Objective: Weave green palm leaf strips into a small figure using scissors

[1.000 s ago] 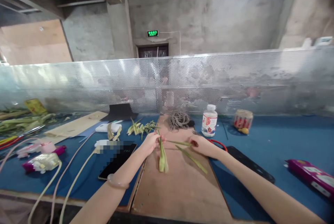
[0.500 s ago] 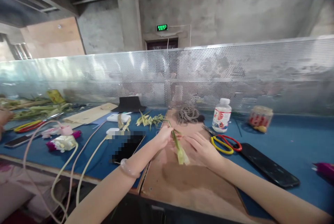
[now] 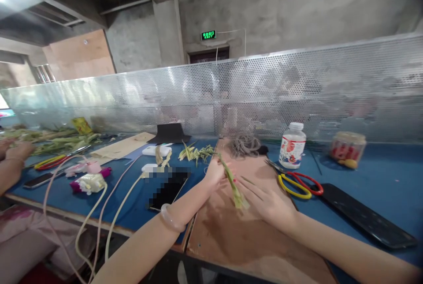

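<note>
My left hand is closed around the upper end of a green, folded corn husk piece, whose pale, wider end slants down toward me over a brown wooden board. My right hand lies low over the board on the other side of the husk, palm down and fingers stretched out toward it. A thin green strip shows beside these fingertips; whether they touch it I cannot tell. Behind my left hand lies a small bunch of plaited husk pieces.
Right of the board are scissors, a black phone, a white bottle and a jar. Grey cord lies behind. Left are another phone, cables and a co-worker's hands. A perforated metal screen runs behind.
The view has swung slightly left, so things appear farther right. My left hand keeps hold of the husk. My right hand's fingers reach out straighter beside it.
</note>
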`<state>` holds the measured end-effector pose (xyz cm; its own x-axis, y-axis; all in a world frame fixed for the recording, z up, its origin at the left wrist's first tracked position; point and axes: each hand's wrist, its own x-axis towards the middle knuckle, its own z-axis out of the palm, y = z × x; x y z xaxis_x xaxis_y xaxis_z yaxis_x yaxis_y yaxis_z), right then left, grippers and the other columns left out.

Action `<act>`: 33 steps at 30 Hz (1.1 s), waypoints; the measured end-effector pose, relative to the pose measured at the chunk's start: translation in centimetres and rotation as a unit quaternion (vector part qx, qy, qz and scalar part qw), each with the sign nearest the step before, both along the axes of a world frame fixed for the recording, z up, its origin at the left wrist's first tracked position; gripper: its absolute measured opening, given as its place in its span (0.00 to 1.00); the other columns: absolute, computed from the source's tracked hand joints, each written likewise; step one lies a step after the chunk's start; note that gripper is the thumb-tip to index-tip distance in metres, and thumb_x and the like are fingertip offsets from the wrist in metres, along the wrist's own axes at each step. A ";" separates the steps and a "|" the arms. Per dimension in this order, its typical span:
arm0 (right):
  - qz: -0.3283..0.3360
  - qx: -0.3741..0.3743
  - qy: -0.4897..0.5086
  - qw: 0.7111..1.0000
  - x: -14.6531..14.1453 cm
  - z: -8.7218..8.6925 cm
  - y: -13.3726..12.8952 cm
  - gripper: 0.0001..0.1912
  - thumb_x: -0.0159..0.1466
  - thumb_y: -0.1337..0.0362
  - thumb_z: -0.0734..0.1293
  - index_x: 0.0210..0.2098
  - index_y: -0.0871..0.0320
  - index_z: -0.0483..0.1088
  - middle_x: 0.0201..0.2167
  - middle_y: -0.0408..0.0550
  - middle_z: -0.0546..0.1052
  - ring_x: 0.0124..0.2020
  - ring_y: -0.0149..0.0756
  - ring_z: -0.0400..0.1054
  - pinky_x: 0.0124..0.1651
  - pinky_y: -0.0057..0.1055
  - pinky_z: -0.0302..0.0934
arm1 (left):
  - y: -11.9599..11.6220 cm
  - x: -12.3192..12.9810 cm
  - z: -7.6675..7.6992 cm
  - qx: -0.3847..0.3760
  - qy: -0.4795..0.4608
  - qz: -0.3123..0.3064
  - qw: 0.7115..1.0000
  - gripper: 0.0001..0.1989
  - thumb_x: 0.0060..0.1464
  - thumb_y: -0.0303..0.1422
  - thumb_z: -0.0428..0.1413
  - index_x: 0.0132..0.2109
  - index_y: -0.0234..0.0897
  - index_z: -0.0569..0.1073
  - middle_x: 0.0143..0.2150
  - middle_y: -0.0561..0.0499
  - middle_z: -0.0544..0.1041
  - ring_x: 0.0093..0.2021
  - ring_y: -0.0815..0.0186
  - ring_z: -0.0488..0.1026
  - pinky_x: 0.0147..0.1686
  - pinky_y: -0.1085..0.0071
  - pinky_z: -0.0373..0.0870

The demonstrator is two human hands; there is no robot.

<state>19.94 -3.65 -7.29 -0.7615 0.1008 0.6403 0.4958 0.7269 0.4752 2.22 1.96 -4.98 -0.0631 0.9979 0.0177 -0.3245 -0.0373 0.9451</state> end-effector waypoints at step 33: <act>-0.158 -0.420 0.171 0.877 2.1 -1.9 5.3 0.18 0.51 0.74 0.62 0.42 0.64 0.71 0.27 0.48 0.74 0.26 0.33 0.67 0.31 0.30 0.62 | -2.1 0.5 3.1 0.241 0.085 -0.018 0.967 0.11 0.59 0.38 0.48 0.45 0.38 0.66 0.23 0.57 0.62 0.20 0.74 0.62 0.20 0.77 0.64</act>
<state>21.99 1.67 -9.19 -0.3874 0.8180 0.4252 0.7452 0.5494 -0.3779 2.73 -0.11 -1.87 0.0164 0.8729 0.4877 -0.1756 -0.4777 0.8608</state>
